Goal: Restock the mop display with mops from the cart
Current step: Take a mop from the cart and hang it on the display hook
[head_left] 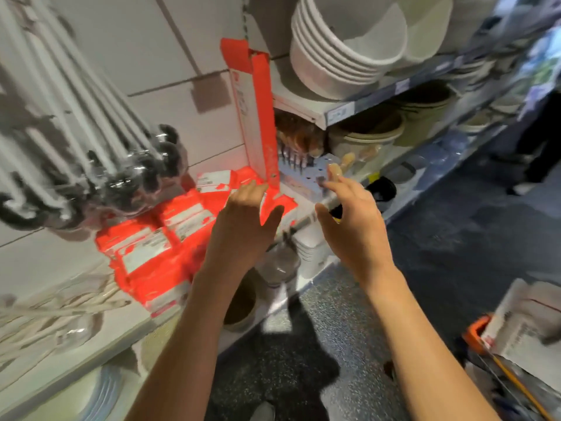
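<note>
Both hands are raised with fingers spread wide and nothing in them: the left hand (243,214) has its fingertips against the foot of an upright red-and-white mop box (258,117), while the right hand (349,220) hovers just right of that box, apart from it. Left of the left hand, more red mop boxes (158,238) lie stacked on the shelf (76,354). Low and right of the right hand, the cart (476,332) holds white packages, too blurred to identify.
</note>
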